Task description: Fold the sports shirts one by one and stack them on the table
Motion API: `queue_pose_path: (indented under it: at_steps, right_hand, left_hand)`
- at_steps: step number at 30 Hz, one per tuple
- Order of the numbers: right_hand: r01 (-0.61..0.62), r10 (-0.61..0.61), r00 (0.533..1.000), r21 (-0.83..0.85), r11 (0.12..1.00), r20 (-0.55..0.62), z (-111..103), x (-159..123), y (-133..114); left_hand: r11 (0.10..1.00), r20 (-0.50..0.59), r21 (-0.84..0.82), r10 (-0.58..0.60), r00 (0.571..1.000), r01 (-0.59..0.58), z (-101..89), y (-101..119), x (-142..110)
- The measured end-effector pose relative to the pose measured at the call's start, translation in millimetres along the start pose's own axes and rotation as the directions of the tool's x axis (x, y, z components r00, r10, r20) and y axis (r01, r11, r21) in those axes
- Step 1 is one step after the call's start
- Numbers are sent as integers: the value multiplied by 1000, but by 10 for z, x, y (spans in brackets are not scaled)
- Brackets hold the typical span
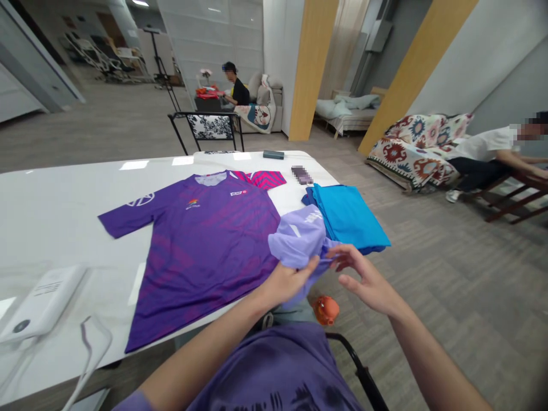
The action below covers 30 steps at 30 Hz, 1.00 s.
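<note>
A dark purple jersey lies flat, face up, across the white table. Over its right edge lies a bunched lilac shirt. My left hand pinches the lilac shirt's lower edge between thumb and fingers. My right hand hovers just to the right, fingers curled and spread, fingertips touching the same cloth edge. A folded blue shirt rests at the table's right end beside the lilac one.
A pink striped garment, a phone and a dark case lie at the table's far side. A white device with a cable sits near left. An orange object is by my lap. One person sits far back, another at right by a patterned sofa.
</note>
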State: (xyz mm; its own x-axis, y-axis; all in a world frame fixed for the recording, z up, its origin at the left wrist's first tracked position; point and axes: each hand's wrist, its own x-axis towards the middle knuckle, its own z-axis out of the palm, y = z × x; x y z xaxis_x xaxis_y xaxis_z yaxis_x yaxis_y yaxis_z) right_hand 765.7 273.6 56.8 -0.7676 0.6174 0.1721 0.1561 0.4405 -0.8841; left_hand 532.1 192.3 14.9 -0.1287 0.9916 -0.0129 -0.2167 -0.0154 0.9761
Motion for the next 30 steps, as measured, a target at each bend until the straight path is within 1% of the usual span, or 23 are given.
queue_pose_path:
  at_steps: [1, 2, 3, 4, 5, 8, 10, 11, 13, 15, 16, 18, 19, 21, 22, 23, 24, 26, 27, 29, 30]
  right_hand:
    - [14, -13, 1000, 39, 999, -29, 50, 129, -65]
    - [33, -30, 999, 72, 997, -44, 106, 259, -149]
    - [48, -44, 998, 94, 994, -50, 164, 383, -245]
    - [57, -51, 997, 112, 992, -53, 216, 498, -343]
    - [56, -49, 997, 135, 989, -57, 258, 599, -434]
    - [-9, 16, 1000, 288, 958, -20, 309, 819, -613]
    - [-87, 70, 996, 411, 908, 56, 302, 921, -661]
    - [-125, 87, 991, 455, 882, 105, 298, 967, -678]
    - [-188, 94, 974, 497, 847, 208, 301, 1063, -729]
    - [-222, 80, 950, 472, 853, 302, 311, 1166, -826]
    - [-217, 66, 942, 447, 868, 329, 310, 1218, -891]
    - [-144, 2, 938, 385, 911, 348, 283, 1312, -1038]
    - [-76, -52, 934, 340, 937, 353, 255, 1349, -1109]
    - [111, -175, 923, 199, 974, 343, 182, 1396, -1229]
    - [209, -230, 918, 98, 973, 324, 143, 1406, -1272]
    - [293, -274, 915, -19, 956, 297, 108, 1408, -1303]
    - [351, -309, 915, -138, 926, 258, 75, 1404, -1324]
    - [397, -351, 917, -331, 856, 191, 10, 1394, -1350]
    - [403, -367, 915, -392, 827, 167, -27, 1391, -1363]
    - [406, -413, 906, -460, 790, 92, -124, 1398, -1405]
    - [403, -448, 894, -490, 773, 30, -181, 1409, -1437]
  left_hand:
    - [981, 118, 162, 88, 989, -107, 26, 100, -82]
    - [936, 226, 290, 137, 964, -201, 40, 210, -160]
    - [891, 290, 369, 162, 943, -266, 33, 327, -235]
    - [855, 309, 419, 181, 934, -305, 0, 447, -306]
    - [830, 298, 452, 205, 932, -327, -63, 567, -373]
    - [805, 227, 487, 258, 939, -339, -386, 874, -547]
    - [821, 200, 458, 279, 939, -342, -616, 998, -614]
    - [844, 161, 408, 307, 938, -347, -708, 1031, -624]
    - [898, 1, 249, 374, 927, -362, -830, 1053, -596]
    - [922, -182, 108, 386, 904, -372, -899, 1055, -528]
    - [929, -247, 72, 369, 896, -363, -932, 1065, -495]
    - [951, -300, 70, 309, 903, -302, -1024, 1123, -459]
    - [959, -314, 85, 283, 906, -270, -1087, 1177, -464]
    - [961, -352, 122, 275, 895, -247, -1240, 1331, -516]
    - [954, -378, 144, 297, 877, -261, -1324, 1426, -558]
    - [941, -406, 172, 336, 850, -290, -1410, 1530, -607]
    - [922, -433, 212, 386, 814, -325, -1495, 1639, -661]
    - [863, -457, 335, 499, 736, -377, -1665, 1864, -776]
    - [822, -457, 412, 559, 692, -392, -1751, 1975, -837]
    - [722, -434, 560, 673, 599, -406, -1923, 2188, -972]
    - [672, -411, 616, 720, 559, -412, -2007, 2288, -1045]
